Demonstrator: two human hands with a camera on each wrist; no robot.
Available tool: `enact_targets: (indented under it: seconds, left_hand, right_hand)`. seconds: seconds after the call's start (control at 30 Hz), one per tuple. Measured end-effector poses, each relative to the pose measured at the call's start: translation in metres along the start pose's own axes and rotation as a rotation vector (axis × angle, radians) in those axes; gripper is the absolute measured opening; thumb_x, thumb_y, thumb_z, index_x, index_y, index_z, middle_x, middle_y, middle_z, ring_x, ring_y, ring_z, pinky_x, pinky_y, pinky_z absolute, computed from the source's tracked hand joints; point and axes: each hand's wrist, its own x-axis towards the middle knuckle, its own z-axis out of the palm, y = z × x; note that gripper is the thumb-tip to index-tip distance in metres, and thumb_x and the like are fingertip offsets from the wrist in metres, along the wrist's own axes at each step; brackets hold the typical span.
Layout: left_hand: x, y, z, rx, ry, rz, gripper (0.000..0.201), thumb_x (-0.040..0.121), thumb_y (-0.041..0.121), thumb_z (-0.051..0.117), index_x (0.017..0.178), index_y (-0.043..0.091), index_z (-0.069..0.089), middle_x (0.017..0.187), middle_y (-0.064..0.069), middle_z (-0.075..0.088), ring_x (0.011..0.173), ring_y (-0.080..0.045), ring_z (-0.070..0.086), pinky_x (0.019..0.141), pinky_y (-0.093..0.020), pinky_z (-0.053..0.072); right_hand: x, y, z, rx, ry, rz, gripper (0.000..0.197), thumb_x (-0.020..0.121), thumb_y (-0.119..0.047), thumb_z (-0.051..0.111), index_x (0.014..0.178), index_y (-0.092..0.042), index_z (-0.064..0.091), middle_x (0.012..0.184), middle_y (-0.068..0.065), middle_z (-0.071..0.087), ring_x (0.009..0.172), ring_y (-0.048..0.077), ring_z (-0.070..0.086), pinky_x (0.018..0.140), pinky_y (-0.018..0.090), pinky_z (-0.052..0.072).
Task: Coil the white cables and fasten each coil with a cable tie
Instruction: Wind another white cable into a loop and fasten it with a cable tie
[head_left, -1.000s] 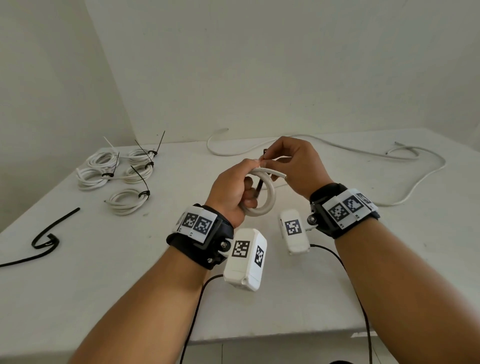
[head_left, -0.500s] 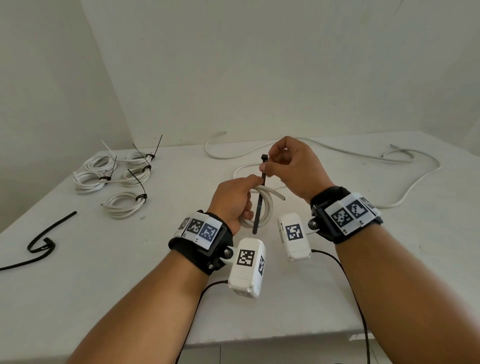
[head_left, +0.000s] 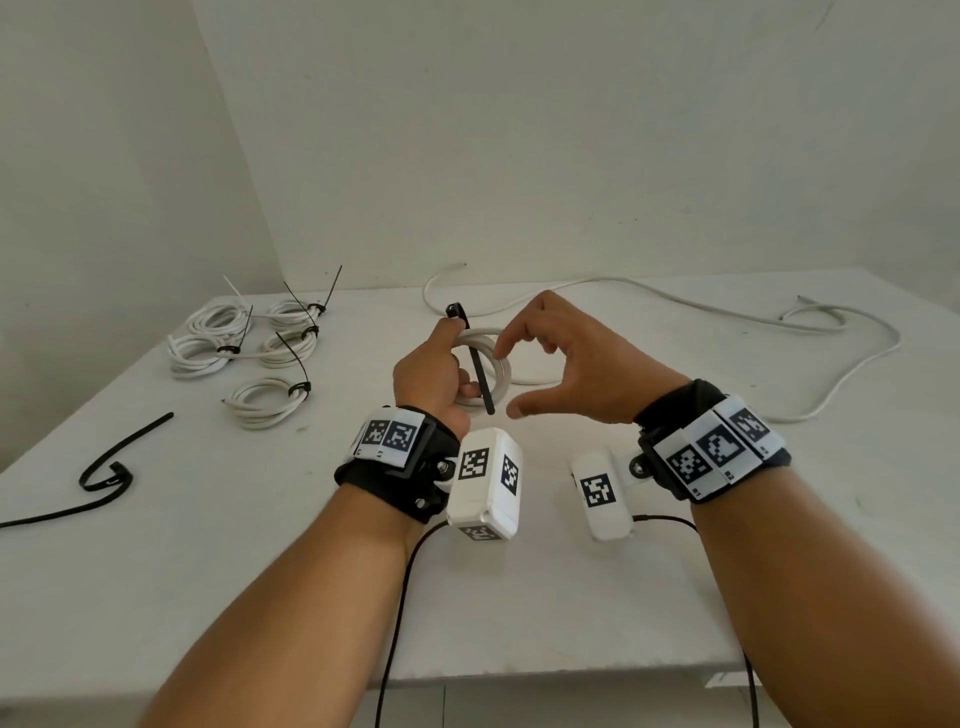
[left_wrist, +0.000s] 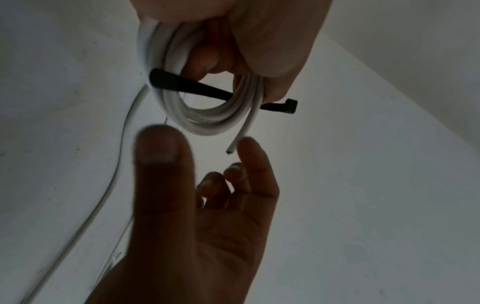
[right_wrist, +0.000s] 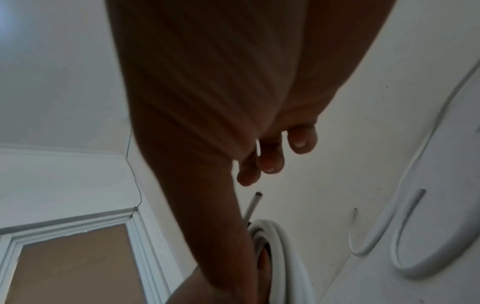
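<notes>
My left hand (head_left: 436, 374) grips a small coil of white cable (head_left: 496, 371) above the table, with a black cable tie (head_left: 479, 371) held against it. The tie crosses the coil, its head (head_left: 456, 310) sticking up past my fingers. In the left wrist view the coil (left_wrist: 205, 117) hangs from my fingers, the tie (left_wrist: 197, 87) lies across it and a loose cable end (left_wrist: 240, 139) points down. My right hand (head_left: 561, 364) hovers just right of the coil, thumb and forefinger spread wide, holding nothing.
Several tied white coils (head_left: 249, 343) lie at the back left of the white table (head_left: 208, 545). A long loose white cable (head_left: 727, 322) snakes across the back right. Black ties (head_left: 104, 470) lie near the left edge. Wrist camera leads trail off the front edge.
My right hand has let go of the tie's head and spread its fingers, dropping a little to the right. The tie now stays against the coil under my left hand alone.
</notes>
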Motion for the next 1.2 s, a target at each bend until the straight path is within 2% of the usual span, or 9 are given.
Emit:
enact_targets:
  seconds: [0.13, 0.3, 0.4, 0.57, 0.77, 0.83, 1.03, 1.13, 1.2]
  left_hand:
    - [-0.002, -0.003, 0.002, -0.036, -0.027, -0.02, 0.031, 0.083, 0.03, 0.073, 0.068, 0.014, 0.051, 0.055, 0.001, 0.028, 0.045, -0.015, 0.031, 0.043, -0.023, 0.032]
    - [-0.002, -0.004, 0.003, -0.063, -0.028, -0.04, 0.033, 0.083, 0.032, 0.073, 0.065, 0.015, 0.05, 0.056, 0.001, 0.03, 0.048, -0.016, 0.032, 0.053, -0.027, 0.036]
    - [-0.004, -0.006, 0.005, -0.044, -0.028, -0.031, 0.033, 0.083, 0.032, 0.072, 0.064, 0.015, 0.051, 0.054, 0.002, 0.03, 0.046, -0.016, 0.033, 0.054, -0.027, 0.038]
    - [-0.004, -0.009, 0.005, 0.026, -0.065, -0.009, 0.022, 0.083, 0.028, 0.07, 0.072, 0.011, 0.061, 0.043, 0.004, 0.036, 0.041, -0.016, 0.035, 0.044, -0.021, 0.034]
    - [-0.007, -0.012, 0.009, 0.122, -0.122, 0.048, 0.018, 0.082, 0.024, 0.068, 0.069, 0.013, 0.066, 0.052, 0.002, 0.038, 0.04, -0.014, 0.034, 0.044, -0.023, 0.031]
    - [-0.009, -0.013, 0.008, 0.163, -0.132, 0.085, 0.023, 0.082, 0.022, 0.068, 0.062, 0.014, 0.062, 0.05, 0.002, 0.038, 0.039, -0.014, 0.033, 0.044, -0.024, 0.03]
    - [-0.013, -0.018, 0.009, 0.271, -0.225, 0.16, 0.025, 0.083, 0.016, 0.068, 0.059, 0.015, 0.059, 0.045, 0.005, 0.037, 0.044, -0.016, 0.028, 0.042, -0.023, 0.029]
    - [-0.015, -0.017, 0.009, 0.295, -0.278, 0.171, 0.005, 0.085, 0.016, 0.067, 0.088, 0.016, 0.071, 0.048, 0.006, 0.047, 0.046, -0.015, 0.029, 0.043, -0.023, 0.029]
    - [-0.015, -0.018, 0.009, 0.314, -0.301, 0.196, 0.012, 0.085, 0.016, 0.068, 0.095, 0.016, 0.074, 0.052, 0.001, 0.048, 0.046, -0.015, 0.027, 0.044, -0.023, 0.028]
  right_hand:
    - [0.0, -0.003, 0.003, -0.122, -0.083, 0.0, 0.045, 0.067, -0.039, 0.089, 0.106, -0.037, 0.067, 0.1, -0.017, 0.034, 0.098, 0.011, 0.04, 0.092, 0.026, 0.04]
    - [0.004, -0.004, 0.006, -0.263, -0.021, -0.055, 0.028, 0.073, -0.038, 0.084, 0.098, -0.037, 0.072, 0.097, -0.009, 0.032, 0.092, 0.01, 0.034, 0.087, 0.026, 0.029]
    - [0.005, -0.003, 0.01, -0.214, 0.038, -0.123, 0.013, 0.078, -0.031, 0.081, 0.091, -0.034, 0.076, 0.092, -0.017, 0.033, 0.089, 0.01, 0.035, 0.085, 0.025, 0.028]
    - [0.004, -0.002, 0.012, -0.035, 0.152, -0.165, 0.009, 0.082, -0.022, 0.079, 0.087, -0.027, 0.074, 0.098, -0.011, 0.044, 0.095, 0.016, 0.048, 0.086, 0.031, 0.044]
    - [-0.001, 0.0, 0.009, 0.1, 0.272, -0.157, 0.007, 0.083, -0.016, 0.077, 0.085, -0.017, 0.071, 0.123, -0.007, 0.058, 0.098, 0.001, 0.058, 0.08, 0.009, 0.037]
    - [-0.001, 0.001, 0.009, 0.093, 0.325, -0.145, 0.006, 0.084, -0.016, 0.077, 0.086, -0.017, 0.071, 0.127, -0.011, 0.062, 0.097, 0.002, 0.062, 0.075, 0.012, 0.042]
    - [0.001, 0.005, 0.011, 0.201, 0.476, -0.066, 0.009, 0.084, -0.007, 0.073, 0.084, -0.014, 0.066, 0.097, -0.006, 0.075, 0.079, 0.009, 0.072, 0.073, 0.031, 0.06]
    - [0.001, 0.006, 0.012, 0.288, 0.5, 0.028, 0.012, 0.085, -0.009, 0.071, 0.08, -0.017, 0.064, 0.089, -0.005, 0.076, 0.08, 0.011, 0.073, 0.075, 0.037, 0.06]
    - [0.003, 0.007, 0.013, 0.329, 0.519, 0.093, 0.01, 0.085, -0.014, 0.072, 0.08, -0.013, 0.064, 0.084, -0.003, 0.076, 0.079, 0.015, 0.074, 0.075, 0.043, 0.06]
